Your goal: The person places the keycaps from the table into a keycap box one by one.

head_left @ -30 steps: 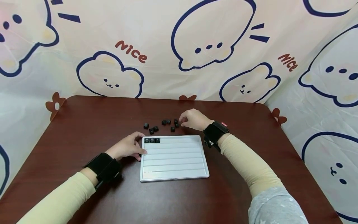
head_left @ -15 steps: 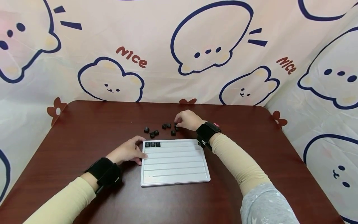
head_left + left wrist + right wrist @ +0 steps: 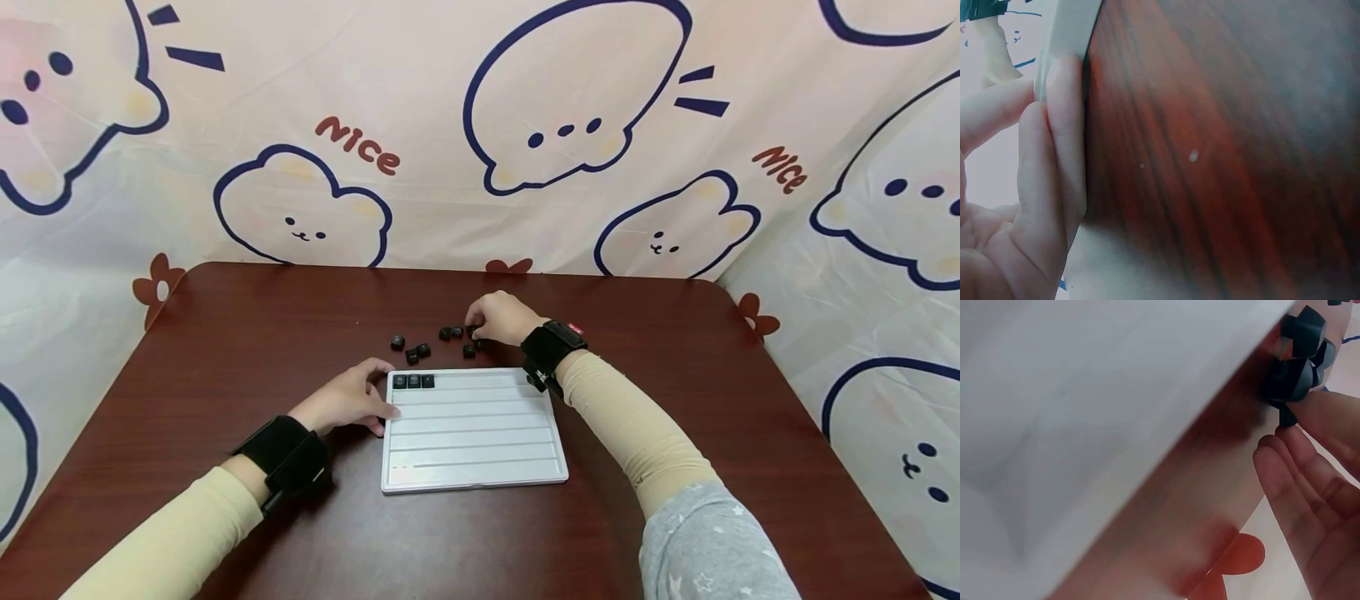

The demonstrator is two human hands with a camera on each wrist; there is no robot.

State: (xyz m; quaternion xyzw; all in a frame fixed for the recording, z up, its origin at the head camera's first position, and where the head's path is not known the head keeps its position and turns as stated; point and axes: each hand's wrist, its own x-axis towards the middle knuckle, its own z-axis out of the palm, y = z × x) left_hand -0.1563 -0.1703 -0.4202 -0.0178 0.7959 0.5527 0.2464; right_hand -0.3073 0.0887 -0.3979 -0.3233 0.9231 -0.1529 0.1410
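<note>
A white ridged tray [image 3: 480,429] lies on the table, with three black keycaps [image 3: 414,381] side by side in its top left corner. My left hand [image 3: 351,400] holds the tray's left edge, thumb over the rim; in the left wrist view its fingers [image 3: 1066,131] lie along the tray's side. Beyond the tray my right hand [image 3: 506,319] pinches a small black keycap [image 3: 1286,417] between thumb and fingertips, partly hidden by them. Other keycaps [image 3: 1291,379] sit close against the thumb in the right wrist view.
Several loose black keycaps lie behind the tray: a pair [image 3: 451,332], a single one [image 3: 469,352] and a group [image 3: 417,353] farther left. The brown table [image 3: 300,308] ends at a printed cloth backdrop [image 3: 435,108].
My right hand has moved left and come down onto the keycaps at the right of the loose group, its fingers closing on one. The left hand keeps its hold on the tray.
</note>
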